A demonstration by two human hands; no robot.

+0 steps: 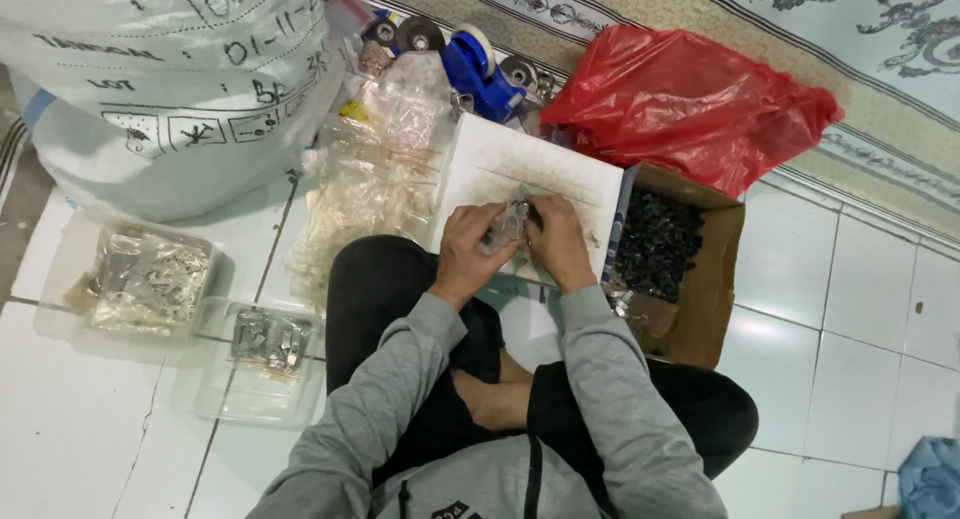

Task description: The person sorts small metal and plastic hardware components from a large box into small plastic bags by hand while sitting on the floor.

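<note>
A white tiled floor [880,309] runs up to a patterned carpet [700,9]. Someone sits cross-legged on it in a grey sweatshirt, working over a white board [520,164] propped against the knee. The left hand [470,249] and right hand [558,241] meet at the board's near edge, both pinching a small clear plastic packet [512,222] between the fingertips. Just right of the board stands a cardboard box [715,299] of small black parts [655,241], a red plastic bag [690,99] behind it. To the left lie loose clear bags [375,174], two clear plastic tubs [150,279] and a big white sack [160,79].
</note>
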